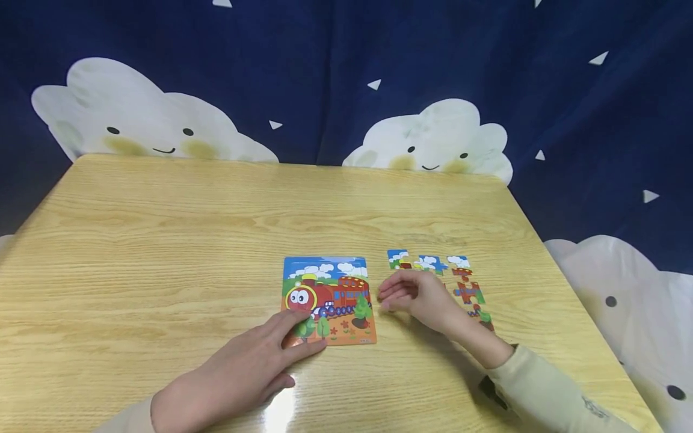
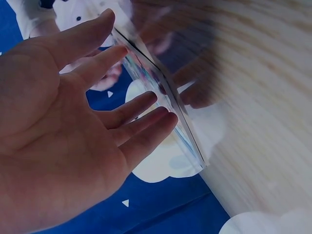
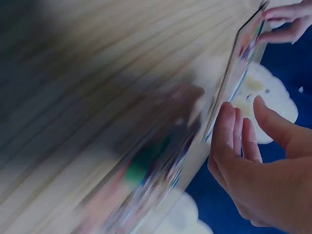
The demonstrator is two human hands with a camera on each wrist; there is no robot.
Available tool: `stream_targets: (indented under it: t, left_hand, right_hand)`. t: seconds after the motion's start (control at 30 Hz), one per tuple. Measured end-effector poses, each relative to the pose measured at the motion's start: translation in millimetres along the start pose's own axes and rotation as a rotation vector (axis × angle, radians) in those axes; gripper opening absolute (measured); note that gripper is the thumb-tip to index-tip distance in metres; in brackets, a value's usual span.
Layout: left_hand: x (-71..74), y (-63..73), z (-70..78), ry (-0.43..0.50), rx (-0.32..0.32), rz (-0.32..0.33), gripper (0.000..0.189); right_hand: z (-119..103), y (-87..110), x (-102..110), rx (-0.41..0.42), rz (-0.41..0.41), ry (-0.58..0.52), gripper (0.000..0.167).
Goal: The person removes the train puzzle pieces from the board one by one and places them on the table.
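Note:
A square train puzzle (image 1: 330,294) lies flat on the table, with a red engine, trees and clouds pictured on it. My left hand (image 1: 240,368) rests at its lower left corner, fingers spread and touching the surface. In the left wrist view those fingers (image 2: 148,136) reach over the puzzle's edge. Just off the puzzle's right side hovers my right hand (image 1: 419,296), its fingers loosely bent. The right wrist view shows the thumb apart from the fingers (image 3: 225,129) and nothing visible between them. Several loose puzzle pieces (image 1: 467,293) lie right of this hand, some partly hidden behind it.
The wooden table (image 1: 178,240) extends well to the left and behind the puzzle. A dark blue curtain (image 1: 319,72) with smiling clouds hangs along the far edge and the right side. A small dark object (image 1: 491,392) sits under the right sleeve.

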State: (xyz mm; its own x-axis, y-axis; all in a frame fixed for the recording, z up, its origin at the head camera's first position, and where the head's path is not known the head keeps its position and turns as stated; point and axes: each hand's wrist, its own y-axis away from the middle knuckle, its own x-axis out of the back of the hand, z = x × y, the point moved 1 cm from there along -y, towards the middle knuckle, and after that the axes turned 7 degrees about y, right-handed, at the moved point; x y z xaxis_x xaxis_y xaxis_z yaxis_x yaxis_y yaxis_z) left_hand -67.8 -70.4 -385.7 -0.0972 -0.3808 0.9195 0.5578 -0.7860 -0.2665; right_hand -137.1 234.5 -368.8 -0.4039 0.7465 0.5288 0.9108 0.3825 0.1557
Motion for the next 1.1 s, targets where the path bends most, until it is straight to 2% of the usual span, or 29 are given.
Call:
stream_targets:
  t: [0.23,0.4,0.57,0.83,1.1]
  left_hand:
    - [6.2,5.6,-2.8,0.033,0.076,-0.066,0.064]
    - [10.4,9.6,-5.0,0.067,0.128,-0.126,0.062]
    - [10.0,10.3,-5.5,0.065,0.136,-0.169,0.061]
    - [7.9,10.3,-6.1,0.063,0.141,-0.170,0.061]
    - [6.7,10.9,-6.1,0.054,0.130,-0.169,0.062]
  right_hand:
    - [-22.8,-26.5,-43.2,-0.046,-0.120,-0.173,0.024]
    - [-35.8,-36.8,-64.2,-0.034,-0.151,-0.163,0.024]
    - [-42.2,-40.4,-70.8,-0.038,-0.148,-0.099,0.024]
    - [-47.4,-42.6,-76.3,-0.088,-0.148,-0.081,0.023]
    - [-49.0,-43.0,-82.5,-0.084,-0.116,-0.083,0.025]
